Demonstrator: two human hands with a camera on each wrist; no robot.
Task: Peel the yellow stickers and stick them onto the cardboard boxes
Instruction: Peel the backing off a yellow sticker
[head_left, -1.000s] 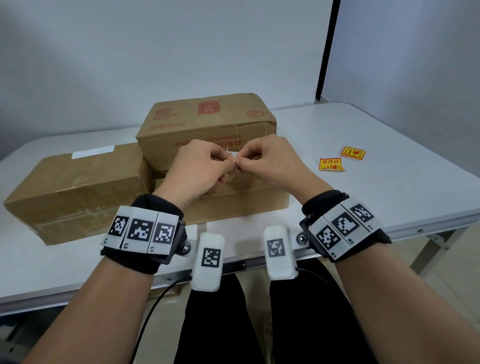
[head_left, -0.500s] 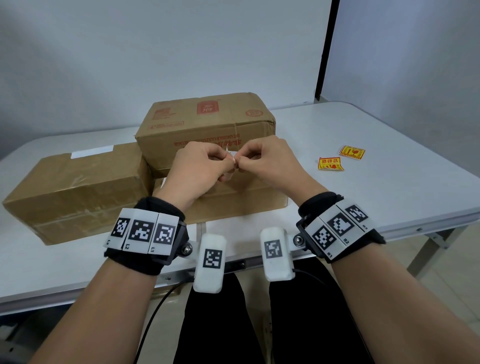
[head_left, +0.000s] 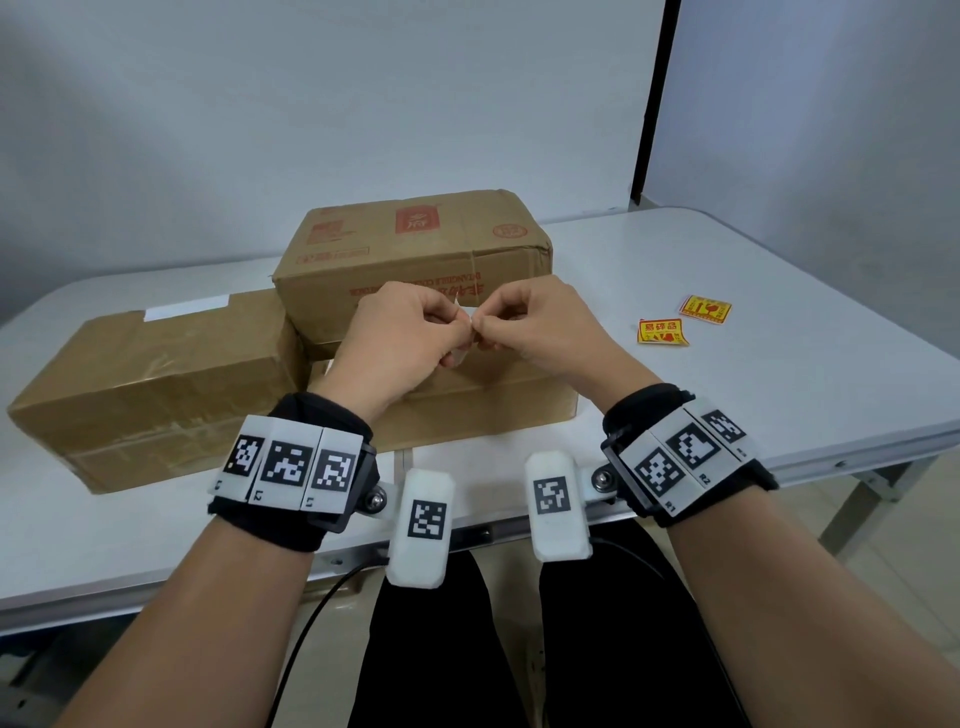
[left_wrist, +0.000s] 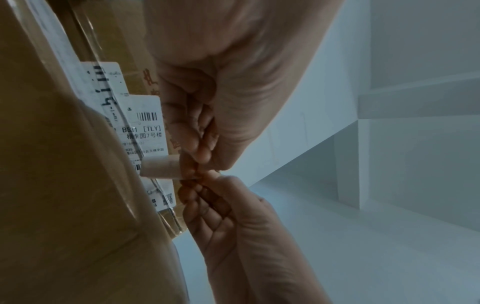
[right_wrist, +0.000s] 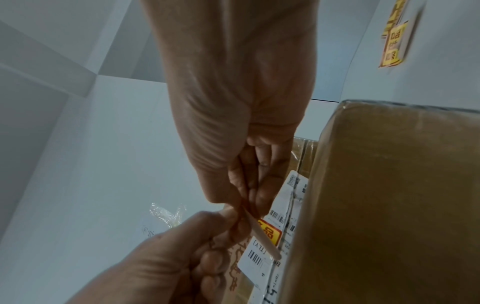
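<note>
Both hands pinch one yellow sticker (right_wrist: 269, 232) between them: the left hand (head_left: 400, 345) and the right hand (head_left: 545, 332) meet fingertip to fingertip, each grip pressed together on the same small edge, held in the air above the front cardboard box (head_left: 498, 400). From the head view only a sliver of pale backing shows at the pinch; the right wrist view shows a yellow and red face with the pale backing strip angling off it, so the peel seems to be started but not finished.

The likeliest trouble, as I judge it, is the thin sticker curling onto itself or onto a fingertip once the backing parts, because both grips crowd the same corner. A tear at that corner is possible if the hands pull apart sharply. The backing could also cling and come along.

Count, as seen from the head view: three cardboard boxes, one at 9 o'clock from the hands (head_left: 156, 384), one at 12 o'clock (head_left: 415, 249), and the front one under the hands. Three yellow stickers: the one held, and two lying on the counter (head_left: 779, 389) at about 2 o'clock, a nearer one (head_left: 662, 332) and a farther one (head_left: 705, 308), close together but apart.
</note>
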